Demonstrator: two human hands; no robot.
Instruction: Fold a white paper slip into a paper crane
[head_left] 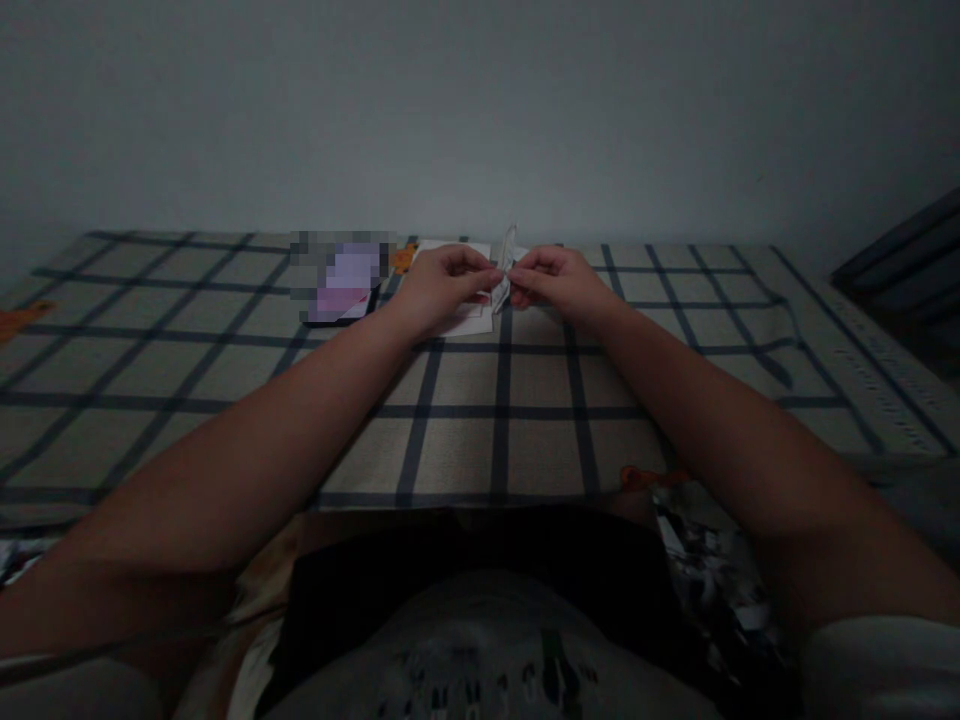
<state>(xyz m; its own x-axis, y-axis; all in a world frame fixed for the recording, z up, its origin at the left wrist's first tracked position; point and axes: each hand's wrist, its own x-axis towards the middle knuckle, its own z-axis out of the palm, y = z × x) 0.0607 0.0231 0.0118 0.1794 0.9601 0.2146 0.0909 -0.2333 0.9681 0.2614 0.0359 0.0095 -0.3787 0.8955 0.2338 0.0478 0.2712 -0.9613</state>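
Near the far side of the table, a narrow folded piece of white paper (504, 284) stands upright between my two hands. My left hand (448, 285) pinches it from the left with thumb and fingertips. From the right, my right hand (556, 277) grips the same paper, its fingers curled and pressed together. Flat white sheets (480, 325) lie beneath and beside my left hand, partly covered by it. Fine detail on the folded paper is too dark to make out.
A phone-like device (349, 282) with a lit purple screen, partly pixelated, lies left of the papers. A checked cloth (465, 440) with orange motifs covers the table. A plain wall (480, 120) rises behind it. Dark slatted furniture (911, 265) stands at the right.
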